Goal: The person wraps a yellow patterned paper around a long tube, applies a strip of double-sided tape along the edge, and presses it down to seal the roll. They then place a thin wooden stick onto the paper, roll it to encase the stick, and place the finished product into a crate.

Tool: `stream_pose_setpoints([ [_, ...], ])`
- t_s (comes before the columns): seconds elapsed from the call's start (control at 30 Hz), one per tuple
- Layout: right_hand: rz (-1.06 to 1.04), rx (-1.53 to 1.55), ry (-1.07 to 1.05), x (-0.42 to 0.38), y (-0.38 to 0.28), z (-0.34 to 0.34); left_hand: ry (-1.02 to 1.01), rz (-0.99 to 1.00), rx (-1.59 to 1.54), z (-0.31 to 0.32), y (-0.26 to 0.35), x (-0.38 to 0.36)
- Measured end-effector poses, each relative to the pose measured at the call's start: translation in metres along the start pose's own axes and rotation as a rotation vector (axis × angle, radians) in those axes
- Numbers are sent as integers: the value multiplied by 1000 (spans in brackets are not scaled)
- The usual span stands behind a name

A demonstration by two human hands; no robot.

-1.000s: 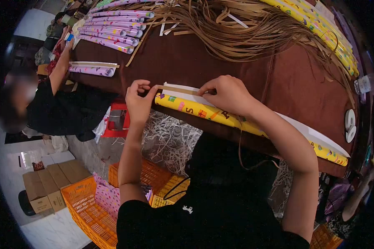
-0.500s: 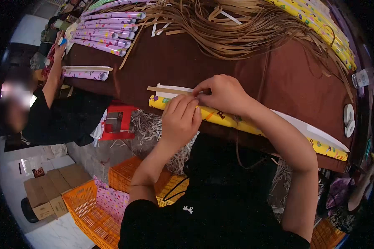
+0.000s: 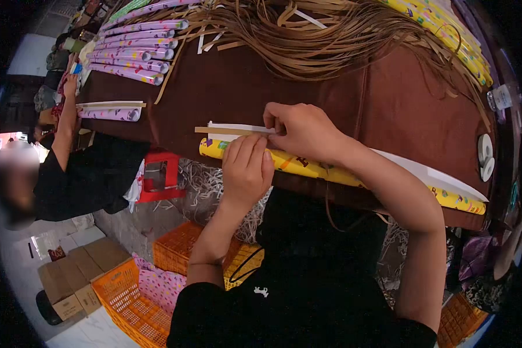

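Note:
A long roll of yellow printed paper [image 3: 313, 165] lies along the near edge of the table, its white flap standing open behind it. A thin tan strip [image 3: 210, 130] lies along that flap near the roll's left end. My left hand [image 3: 248, 168] rests over the roll, fingers together, holding it with the fingertips by the strip. My right hand [image 3: 304, 132] is closed in a pinch over the flap, close to the left fingertips. What sits between its fingers is hidden.
Brown strips [image 3: 319, 43] heap at the back; purple rolls [image 3: 133, 55] lie left, yellow rolls [image 3: 441, 35] right. White tape rolls [image 3: 486, 168] sit at the right edge. A co-worker [image 3: 93, 174] is at left, near a red stool [image 3: 168, 174]. Orange crates [image 3: 124, 296] stand below.
The view has shifted slightly. My left hand stays on the roll; my right hand has curled its fingers more and lies slightly apart from the left fingertips.

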State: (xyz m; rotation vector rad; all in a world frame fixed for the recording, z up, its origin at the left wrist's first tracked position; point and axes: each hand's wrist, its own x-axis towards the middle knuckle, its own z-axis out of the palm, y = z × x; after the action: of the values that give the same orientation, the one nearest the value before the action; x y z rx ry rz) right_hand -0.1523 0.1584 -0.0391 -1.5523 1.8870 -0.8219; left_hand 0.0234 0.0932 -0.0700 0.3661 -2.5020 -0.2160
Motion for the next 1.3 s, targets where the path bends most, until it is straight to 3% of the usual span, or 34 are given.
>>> stream_pose_setpoints([
  [0.13, -27, 28, 20, -2, 0, -5, 4, -12, 5, 2, 0, -2],
  [0.2, -30, 168, -67, -4, -1, -14, 11, -9, 0, 4, -1, -2],
  [0.33, -85, 127, -81, -8, -5, -14, 30, -9, 33, 6, -3, -5],
  [0.4, -46, -42, -75, -10, -15, -17, 39, -1, 26, 4, -2, -3],
  [0.53, -18, -14, -119, -17, -22, -29, 32, 14, 63, 5, -2, -3],
  [0.6, 215, 343, -210, -22, -19, -34, 19, -3, 37, 4, -1, -2],
  [0.7, 228, 431, -208, -56, -15, -55, 4, 9, 20, 4, -2, -2],
  [0.83, 401, 606, -160, -119, -2, -82, 1, 18, 29, 2, -1, 0],
  [0.9, 384, 626, -2, -159, 13, -95, 23, 30, 35, 3, -2, 1],
  [0.97, 531, 662, 72, -188, 9, -113, 33, 41, 42, 5, -3, 0],
  [1.03, 645, 514, 226, -219, 20, -126, 15, 30, 52, 5, -2, 0],
  [1.1, 564, 283, 377, -238, 38, -122, -15, 14, 51, 5, -4, -3],
  [1.13, 565, 182, 422, -244, 39, -123, -11, 18, 65, 6, -5, -4],
  [1.17, 647, 283, 466, -245, 38, -124, -30, -6, 29, 4, -3, -3],
  [1.3, 606, 205, 493, -251, 57, -111, -42, -9, 51, 7, -7, -7],
])
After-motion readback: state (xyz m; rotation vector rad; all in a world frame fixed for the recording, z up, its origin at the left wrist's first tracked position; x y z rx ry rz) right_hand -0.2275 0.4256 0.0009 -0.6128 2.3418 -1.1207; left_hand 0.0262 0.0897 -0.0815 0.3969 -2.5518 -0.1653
